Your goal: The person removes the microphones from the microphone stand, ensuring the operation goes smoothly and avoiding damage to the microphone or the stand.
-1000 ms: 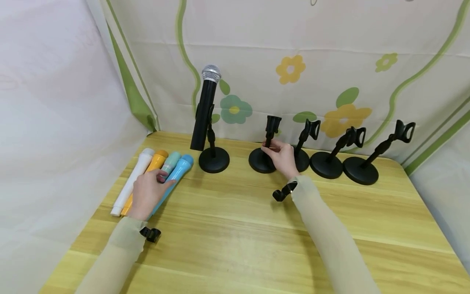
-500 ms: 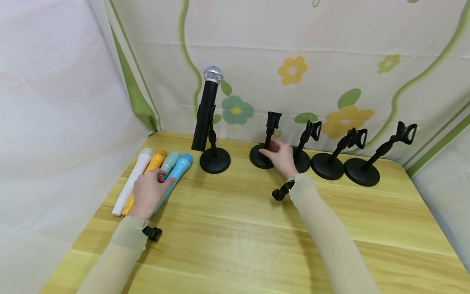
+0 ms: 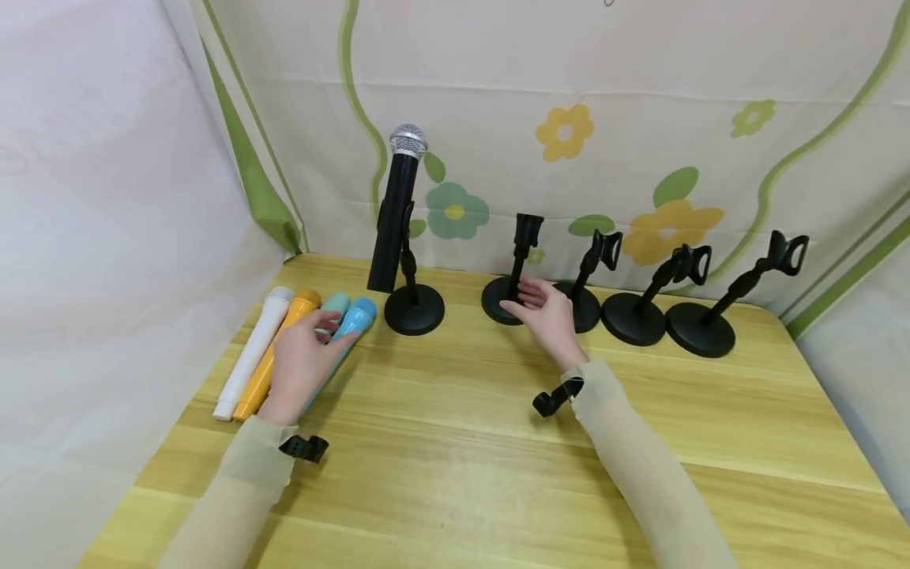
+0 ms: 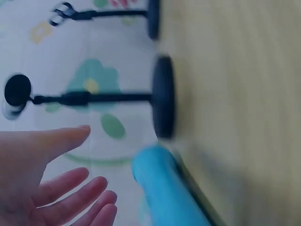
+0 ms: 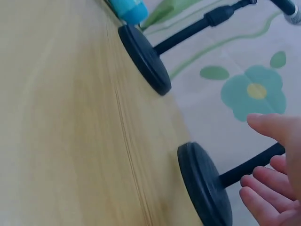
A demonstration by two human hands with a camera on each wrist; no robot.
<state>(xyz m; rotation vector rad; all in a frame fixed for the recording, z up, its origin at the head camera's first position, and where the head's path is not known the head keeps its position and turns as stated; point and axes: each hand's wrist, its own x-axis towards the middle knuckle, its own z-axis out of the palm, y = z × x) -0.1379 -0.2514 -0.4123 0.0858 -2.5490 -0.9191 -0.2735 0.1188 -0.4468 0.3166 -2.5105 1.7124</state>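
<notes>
My left hand (image 3: 304,359) hovers over the row of toy microphones, thumb and fingers parted with nothing between them. Below it lie a light blue microphone (image 3: 359,314) and a mint green microphone (image 3: 336,302), both partly hidden by the hand. An orange microphone (image 3: 259,379) and a white microphone (image 3: 252,356) lie just left of it. My right hand (image 3: 549,320) is beside a black microphone stand (image 3: 526,233), its fingers loosely spread near the pole. In the right wrist view, the fingers (image 5: 268,183) overlap that stand's pole without curling round it.
A black microphone (image 3: 396,209) with a silver head leans in a stand (image 3: 415,310) at the back left. Several other stands, such as the rightmost stand (image 3: 700,330), line the back right. A flowered curtain (image 3: 498,95) hangs behind the wooden table (image 3: 455,474).
The stand by my right hand slid slightly back, then the hand loosened and drew a little toward me. My left hand shifted slightly right, over the green and blue microphones.
</notes>
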